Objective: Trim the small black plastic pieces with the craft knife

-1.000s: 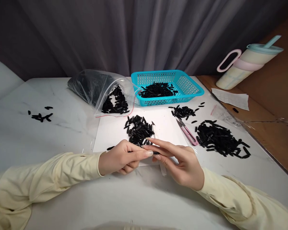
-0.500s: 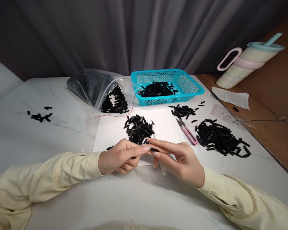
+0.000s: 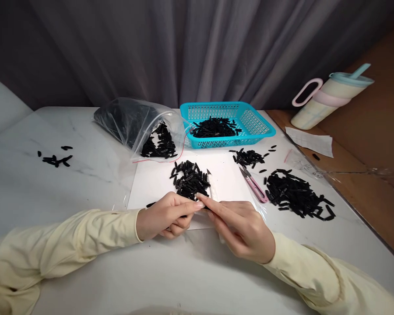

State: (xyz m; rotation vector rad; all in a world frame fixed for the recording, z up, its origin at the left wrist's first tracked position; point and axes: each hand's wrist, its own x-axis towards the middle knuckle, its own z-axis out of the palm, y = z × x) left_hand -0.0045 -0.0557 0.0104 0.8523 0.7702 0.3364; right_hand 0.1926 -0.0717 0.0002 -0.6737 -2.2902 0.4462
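Note:
My left hand (image 3: 170,215) is closed, its thumb and forefinger pinching one end of a small black strip (image 3: 206,208). From the other side my right hand (image 3: 246,227) meets it, fingertips closed around the same strip and covering most of it. Another dark bit shows under the left fingers, too hidden to name. Just beyond the hands, a heap of similar black strips (image 3: 191,178) lies on a white sheet (image 3: 148,181). A slim white craft knife (image 3: 212,189) with a pointed blade lies at the heap's right side.
Behind stand a blue basket (image 3: 231,142) holding black strips and a clear zip bag (image 3: 131,118) of them. At right are pink thread snips (image 3: 256,188), a larger strip pile (image 3: 295,192), a smaller one (image 3: 248,157) and a tumbler (image 3: 318,107). Several strips (image 3: 55,161) lie far left.
My right hand has turned, its fingers drawing in over the black strip, which shows less now. My left hand has barely moved. The view has shifted slightly.

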